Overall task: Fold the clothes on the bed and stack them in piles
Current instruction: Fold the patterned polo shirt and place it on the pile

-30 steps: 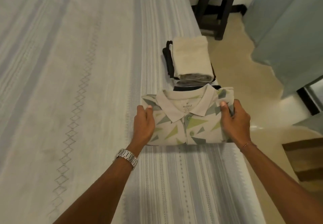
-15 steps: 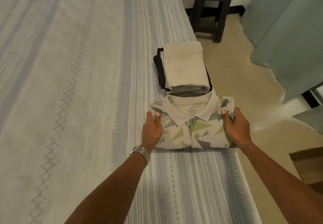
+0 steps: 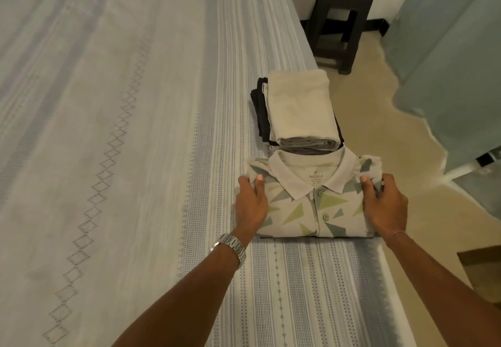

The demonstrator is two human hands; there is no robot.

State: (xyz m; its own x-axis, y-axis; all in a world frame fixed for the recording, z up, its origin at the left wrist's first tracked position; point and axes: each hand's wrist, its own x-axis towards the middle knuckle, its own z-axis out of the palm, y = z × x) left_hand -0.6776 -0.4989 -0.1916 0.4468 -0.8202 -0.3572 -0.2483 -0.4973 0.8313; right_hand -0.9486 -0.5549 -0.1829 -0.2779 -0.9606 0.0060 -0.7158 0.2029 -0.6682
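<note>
A folded polo shirt (image 3: 311,205) with green and grey triangles lies near the right edge of the bed (image 3: 108,129), collar facing away from me. My left hand (image 3: 250,205) grips its left side, thumb on top. My right hand (image 3: 385,205) grips its right side, thumb on top and fingers curled under the edge. Just beyond the collar stands a pile of folded clothes (image 3: 298,110), cream on top with grey and black pieces below.
The bed's striped cover stretches far to the left. The right edge of the bed runs close beside the shirt, with beige floor (image 3: 379,119) below. A dark stool (image 3: 341,16) stands on the floor beyond the pile. A curtain (image 3: 455,62) hangs at right.
Both hands have kept their hold on the shirt's sides. The shirt now sits lower against the bed, its collar close to the pile.
</note>
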